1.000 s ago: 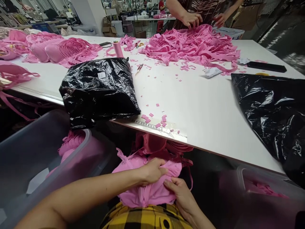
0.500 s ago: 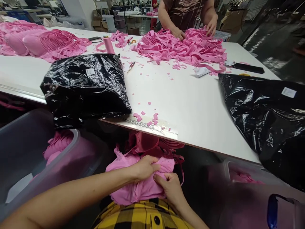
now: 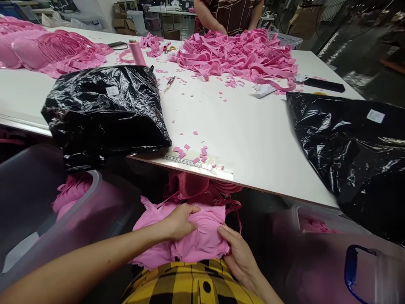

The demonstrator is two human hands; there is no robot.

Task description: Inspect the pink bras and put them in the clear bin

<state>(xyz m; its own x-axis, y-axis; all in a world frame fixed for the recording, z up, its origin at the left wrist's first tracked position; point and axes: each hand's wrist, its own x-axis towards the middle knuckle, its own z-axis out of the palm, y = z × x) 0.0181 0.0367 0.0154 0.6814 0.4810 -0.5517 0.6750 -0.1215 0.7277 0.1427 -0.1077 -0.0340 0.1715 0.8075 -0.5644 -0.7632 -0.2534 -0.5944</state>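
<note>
A pink bra [image 3: 202,230] lies spread over my lap, below the table's front edge. My left hand [image 3: 183,221] grips the cloth near its middle, thumb on top and the other fingers partly hidden. At the bra's right side, my right hand [image 3: 236,249] pinches the edge between thumb and fingers. Just beyond, under the table edge, more pink bras [image 3: 190,185] with moulded cups and loose straps sit in shadow.
On the white table [image 3: 253,131] lie a black plastic bag [image 3: 107,109] at left, another black bag [image 3: 357,156] at right, a pink strap pile [image 3: 237,55], a thread cone [image 3: 137,52] and scraps. Plastic bins [image 3: 98,185] flank me. A person [image 3: 234,17] stands across the table.
My right hand has moved outward from the bra's middle to its right edge. The left has shifted slightly left, and the cloth between is spread flatter. The view has shifted a little.
</note>
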